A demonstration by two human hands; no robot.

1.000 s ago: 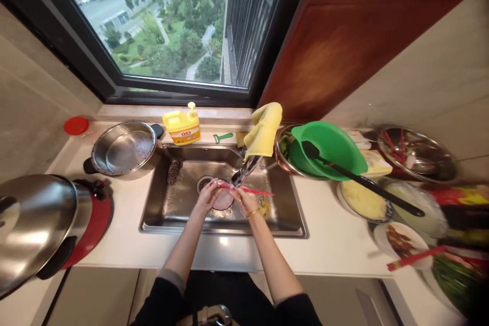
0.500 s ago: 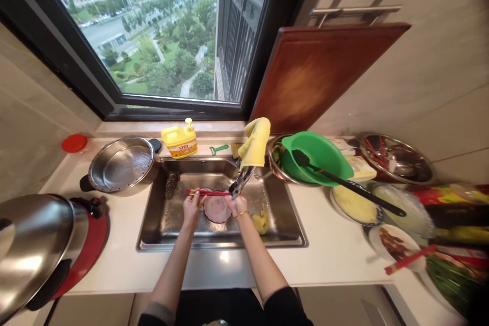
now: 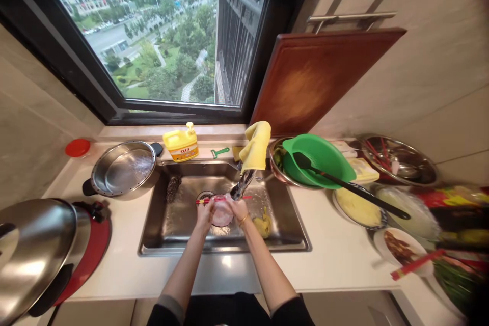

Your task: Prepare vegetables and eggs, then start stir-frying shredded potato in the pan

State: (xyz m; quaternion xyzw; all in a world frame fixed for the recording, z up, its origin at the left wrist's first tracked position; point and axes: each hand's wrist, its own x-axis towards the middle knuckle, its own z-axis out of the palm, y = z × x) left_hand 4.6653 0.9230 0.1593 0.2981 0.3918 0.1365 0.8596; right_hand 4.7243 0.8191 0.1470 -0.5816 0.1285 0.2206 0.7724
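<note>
Both hands were down in the stainless steel sink [image 3: 179,224], right under the chrome faucet [image 3: 240,187]. The left hand [image 3: 205,212] and right hand [image 3: 239,208] were closed around a pair of thin red chopsticks [image 3: 221,198] lying crosswise over a small pinkish round bowl [image 3: 222,212] (which looked wet). A yellow cloth [image 3: 255,145] hung draped over the faucet, with a yellow dish soap bottle [image 3: 181,143] sitting on the ledge behind.

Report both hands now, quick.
Left hand: closed on red chopsticks under the faucet.
Right hand: closed on the same chopsticks.
</note>
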